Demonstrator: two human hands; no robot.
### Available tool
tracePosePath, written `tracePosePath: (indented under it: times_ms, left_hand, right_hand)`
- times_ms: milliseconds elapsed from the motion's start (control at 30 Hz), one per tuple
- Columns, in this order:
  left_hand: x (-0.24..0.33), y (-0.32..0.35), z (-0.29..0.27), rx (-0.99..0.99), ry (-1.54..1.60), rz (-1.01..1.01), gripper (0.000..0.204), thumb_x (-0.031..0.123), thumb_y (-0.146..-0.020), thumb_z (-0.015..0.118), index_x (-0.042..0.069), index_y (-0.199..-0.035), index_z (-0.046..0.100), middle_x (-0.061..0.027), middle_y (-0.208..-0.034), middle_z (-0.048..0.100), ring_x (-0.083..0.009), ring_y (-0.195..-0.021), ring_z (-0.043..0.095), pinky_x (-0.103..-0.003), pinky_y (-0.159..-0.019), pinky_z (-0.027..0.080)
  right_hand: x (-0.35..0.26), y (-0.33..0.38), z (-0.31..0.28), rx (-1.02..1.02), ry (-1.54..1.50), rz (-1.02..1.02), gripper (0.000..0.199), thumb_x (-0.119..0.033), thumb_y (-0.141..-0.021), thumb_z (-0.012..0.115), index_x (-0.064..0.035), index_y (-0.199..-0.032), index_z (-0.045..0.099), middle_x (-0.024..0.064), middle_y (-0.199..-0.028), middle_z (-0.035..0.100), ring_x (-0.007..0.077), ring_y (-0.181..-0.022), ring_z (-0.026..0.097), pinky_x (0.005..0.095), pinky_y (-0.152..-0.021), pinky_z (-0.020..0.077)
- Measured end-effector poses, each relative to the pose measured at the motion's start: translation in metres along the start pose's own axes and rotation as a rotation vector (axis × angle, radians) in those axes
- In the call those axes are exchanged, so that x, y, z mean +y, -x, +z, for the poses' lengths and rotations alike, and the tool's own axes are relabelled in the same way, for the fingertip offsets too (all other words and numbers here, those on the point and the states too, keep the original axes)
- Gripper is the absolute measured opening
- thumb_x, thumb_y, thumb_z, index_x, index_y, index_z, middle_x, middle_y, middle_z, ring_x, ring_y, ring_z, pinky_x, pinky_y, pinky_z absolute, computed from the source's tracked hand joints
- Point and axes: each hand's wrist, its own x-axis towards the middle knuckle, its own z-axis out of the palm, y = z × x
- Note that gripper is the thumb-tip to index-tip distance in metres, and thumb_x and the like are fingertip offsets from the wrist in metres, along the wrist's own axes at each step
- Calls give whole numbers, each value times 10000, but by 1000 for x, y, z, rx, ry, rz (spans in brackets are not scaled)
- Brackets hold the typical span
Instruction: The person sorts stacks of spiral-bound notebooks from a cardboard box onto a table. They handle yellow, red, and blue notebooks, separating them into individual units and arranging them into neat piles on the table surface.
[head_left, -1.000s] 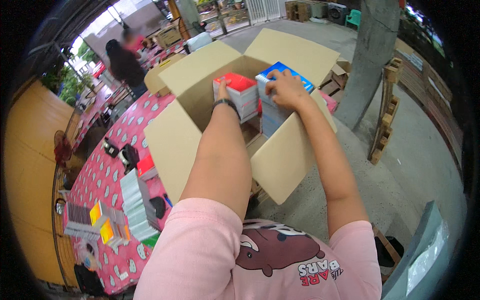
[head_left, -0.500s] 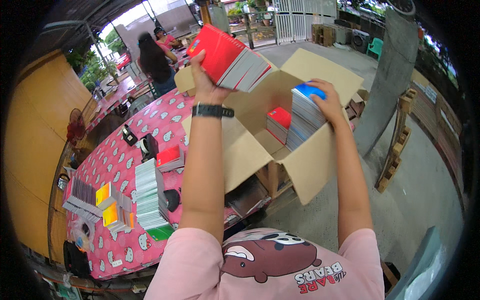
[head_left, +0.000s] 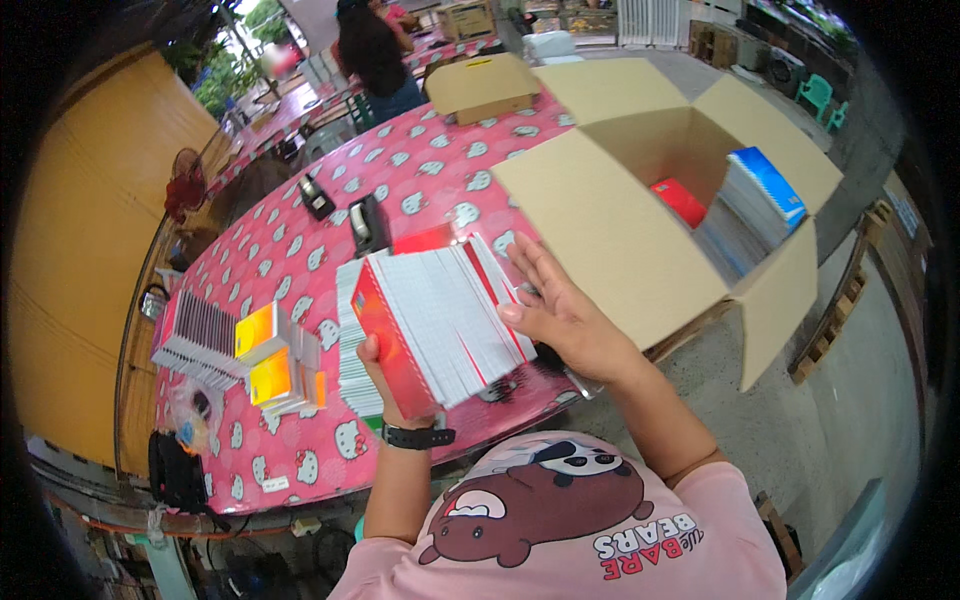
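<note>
My left hand (head_left: 382,380) grips a thick stack of red-covered notebooks (head_left: 440,320) by its red end, with the white page edges facing up. At the stack's other end is my right hand (head_left: 565,315), fingers stretched and apart, its thumb at the outermost notebooks. This stack is held above the table, partly covering a long row of green-covered notebooks (head_left: 350,345) and some red notebooks (head_left: 425,240). To the right, an open cardboard box (head_left: 590,210) contains a tall stack of blue-topped notebooks (head_left: 765,195) and red notebooks (head_left: 680,203).
Yellow notebooks (head_left: 270,360) and a dark-edged notebook stack (head_left: 200,335) stand on the pink patterned table (head_left: 300,235). Two black tape dispensers (head_left: 368,225) lie farther back. A smaller cardboard box (head_left: 485,90) is at the far edge, near another person (head_left: 375,60).
The red notebook stack has come down and nearer from above the big box to over the table. My right hand has left the blue stack in the box and moved to the red stack's end.
</note>
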Motion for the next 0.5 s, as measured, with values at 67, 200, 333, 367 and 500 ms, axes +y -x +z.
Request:
tracePosePath:
  times_ms: [67,200,333,367,500]
  left_hand:
    - [15,14,-15,12,82,-56,754,408,-675,587,18,-1269,336,-173,-1232,453,-329,-1091,478,-453,-926,392]
    - [38,24,-38,63,67,-66,794,417,-658,603,-4,-1268,320,-198,-1221,448,-338,-1084,480,-443,-912,405]
    - [54,20,-56,132,-14,-29,787,439,-672,592,-1,-1266,321,-192,-1213,451,-330,-1074,487,-437,-904,409]
    - [56,20,-60,150,-18,-32,778,442,-680,585,0,-1264,323,-188,-1211,455,-326,-1072,488,-434,-904,409]
    - [62,18,-78,244,-14,-56,729,455,-719,550,10,-1257,339,-170,-1201,473,-307,-1073,491,-424,-906,405]
  right_hand:
    - [22,-17,20,51,185,8,894,-314,-798,595,40,-1359,-3,258,-1411,95,313,-1327,107,417,-1044,158]
    - [63,-40,40,71,425,190,1016,-403,-714,680,54,-1353,36,275,-1372,155,321,-1283,205,440,-987,279]
    - [93,-54,56,-29,-117,454,910,-291,-711,720,74,-1328,159,202,-1208,454,232,-1068,484,319,-884,404]
    - [104,-56,62,-121,-241,406,691,-201,-737,703,68,-1258,337,131,-1054,573,159,-917,563,258,-830,431]
    - [113,-60,66,-97,-225,498,437,-164,-766,673,45,-1109,502,97,-976,606,114,-839,582,246,-777,458]
